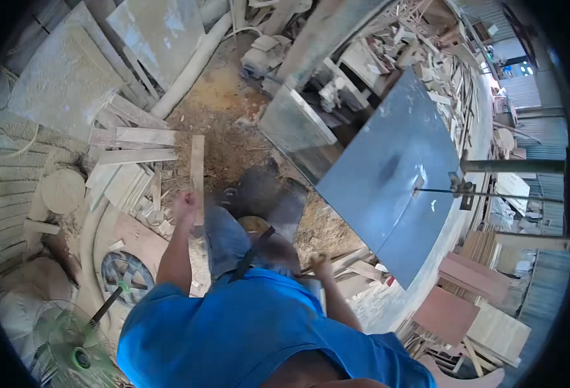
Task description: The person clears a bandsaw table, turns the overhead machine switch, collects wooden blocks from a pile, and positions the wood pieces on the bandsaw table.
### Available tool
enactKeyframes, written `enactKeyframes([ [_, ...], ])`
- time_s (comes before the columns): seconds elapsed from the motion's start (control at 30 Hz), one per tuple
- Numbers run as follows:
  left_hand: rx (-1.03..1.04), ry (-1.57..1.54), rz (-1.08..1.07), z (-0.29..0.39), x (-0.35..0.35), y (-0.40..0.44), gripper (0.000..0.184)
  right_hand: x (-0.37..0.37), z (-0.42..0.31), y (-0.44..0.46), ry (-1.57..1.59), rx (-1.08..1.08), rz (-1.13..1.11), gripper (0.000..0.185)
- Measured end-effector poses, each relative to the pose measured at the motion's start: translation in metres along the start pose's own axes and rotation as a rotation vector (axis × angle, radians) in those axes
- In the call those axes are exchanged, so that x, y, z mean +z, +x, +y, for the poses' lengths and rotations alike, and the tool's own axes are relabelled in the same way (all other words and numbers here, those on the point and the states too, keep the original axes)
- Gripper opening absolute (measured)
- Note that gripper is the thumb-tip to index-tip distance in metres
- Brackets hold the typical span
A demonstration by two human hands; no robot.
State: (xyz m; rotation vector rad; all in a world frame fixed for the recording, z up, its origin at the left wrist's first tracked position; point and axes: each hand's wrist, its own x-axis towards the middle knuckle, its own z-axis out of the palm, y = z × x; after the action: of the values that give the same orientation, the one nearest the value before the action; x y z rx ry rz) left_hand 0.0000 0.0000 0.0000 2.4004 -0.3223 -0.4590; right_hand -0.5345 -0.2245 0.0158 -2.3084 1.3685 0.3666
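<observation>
"Fingers of the left hand (185, 208): condition?"

"Curled, at the near portion of a pale wooden strip (198, 165); whether clamped on it cannot be told."

"Handling advised?"

"In the inspector's judgement, a firm grasp nearer mid-length would balance the strip better and steady its far end."

"Its location and direction?"

"Just right of those fingers; long axis running forward, away from the person's body, far end beyond the fingertips. Tilt undetermined."

"Right hand (322, 265)?"

"Fingers appear curled; closure cannot be told. Grey panel (388, 181) lies forward and right of them."
</observation>
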Motion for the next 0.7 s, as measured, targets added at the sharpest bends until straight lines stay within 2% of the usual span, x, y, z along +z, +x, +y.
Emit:
enactKeyframes([
  [0.03, 0.031, 0.027, 0.026, -0.014, 0.004, 0.008, 0.025, -0.1, -0.083, 0.012, 0.22, 0.037, 0.112, 0.044],
  [0.1, -0.05, 0.063, -0.062, -0.007, -0.009, 0.013, 0.026, -0.204, -0.176, 0.039, 0.244, -0.064, 0.295, 0.027],
  [0.13, -0.054, 0.023, -0.076, -0.016, 0.002, 0.023, 0.026, -0.254, -0.224, 0.051, 0.408, -0.016, 0.326, 0.024],
  [0.17, -0.058, -0.01, -0.096, -0.025, 0.007, 0.025, 0.026, -0.294, -0.263, 0.059, 0.536, -0.069, 0.431, 0.02],
  [0.23, -0.147, -0.045, -0.289, -0.018, 0.004, 0.022, 0.034, -0.378, -0.339, 0.05, 0.792, -0.306, 0.584, 0.016],
  [0.27, -0.179, -0.047, -0.387, -0.011, -0.003, 0.022, 0.038, -0.422, -0.373, 0.038, 0.772, -0.521, 0.676, 0.013],
  [0.33, -0.348, -0.058, -0.446, -0.02, -0.004, 0.013, 0.043, -0.489, -0.418, -0.002, 0.77, -0.742, 0.945, 0.015],
  [0.4, -0.453, -0.051, -0.47, -0.029, -0.007, 0.007, 0.045, -0.533, -0.411, -0.033, 0.736, -0.925, 1.171, 0.018],
  [0.53, -0.357, -0.041, -0.407, -0.041, -0.014, -0.01, 0.041, -0.566, -0.333, -0.082, 0.671, -1.057, 1.446, 0.023],
  [0.7, -0.309, -0.068, -0.288, -0.024, -0.01, -0.033, 0.037, -0.548, -0.212, -0.14, 0.661, -1.028, 1.663, 0.03],
])
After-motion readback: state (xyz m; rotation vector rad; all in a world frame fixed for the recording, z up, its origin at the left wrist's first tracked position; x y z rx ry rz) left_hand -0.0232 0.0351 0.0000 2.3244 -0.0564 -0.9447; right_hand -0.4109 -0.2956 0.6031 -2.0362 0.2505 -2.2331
